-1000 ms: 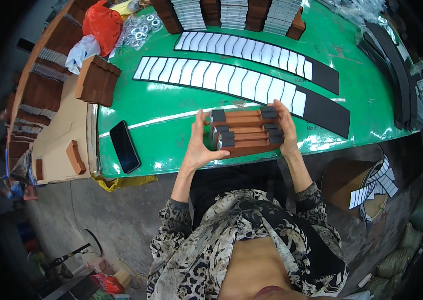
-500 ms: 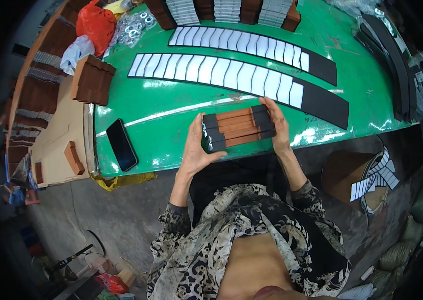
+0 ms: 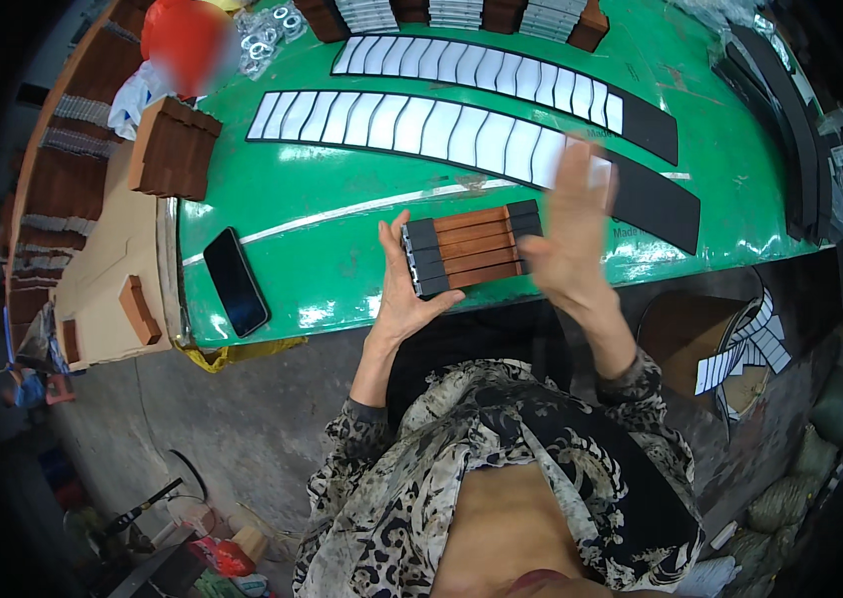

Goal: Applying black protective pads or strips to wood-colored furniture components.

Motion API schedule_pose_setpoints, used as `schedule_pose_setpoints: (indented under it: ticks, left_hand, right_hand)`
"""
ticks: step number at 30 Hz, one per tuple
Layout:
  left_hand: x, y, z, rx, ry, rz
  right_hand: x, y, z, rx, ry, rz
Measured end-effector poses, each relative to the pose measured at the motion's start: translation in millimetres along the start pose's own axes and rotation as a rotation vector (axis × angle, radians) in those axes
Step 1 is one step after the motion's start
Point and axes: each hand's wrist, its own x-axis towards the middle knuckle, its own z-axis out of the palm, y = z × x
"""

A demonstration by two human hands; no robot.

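Observation:
Near the front edge of the green table lies a stack of reddish-brown strips (image 3: 477, 245) with dark grey end blocks, set side by side. My left hand (image 3: 405, 302) grips the stack's left end, fingers along its side and thumb by the near corner. Over the right end, my right hand (image 3: 575, 244) is raised with fingers stretched and blurred by motion. Its thumb is close to the end block; whether it touches cannot be told. Just beyond, a long dark strip with white wavy-edged pieces (image 3: 391, 123) runs partly behind the right hand.
A similar strip (image 3: 461, 62) lies farther back. On the left are a black phone (image 3: 237, 283), a brown block stack (image 3: 174, 149) and cardboard (image 3: 102, 269) with a loose brown piece (image 3: 139, 310). A bin (image 3: 675, 334) with white strips stands right of me.
My right hand has come off the stack's right end and swung up and inward. The brown strips now sit more evenly, while my left hand keeps its place.

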Motion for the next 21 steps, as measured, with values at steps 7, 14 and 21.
schedule_pose_setpoints:
  ticks: [7, 14, 21]
  left_hand:
    - [3, 2, -3, 0.213, -0.037, -0.03]
    - [0, 5, -2, 0.251, -0.079, -0.028]
    - [-1, 5, -6, 0.265, -0.072, -0.027]
  right_hand:
    - [-4, 11, 14, 0.358, -0.442, 0.207]
    - [-14, 13, 41, 0.218, -0.278, 0.28]
    - [42, -68, -3, 0.236, 0.087, -0.085]
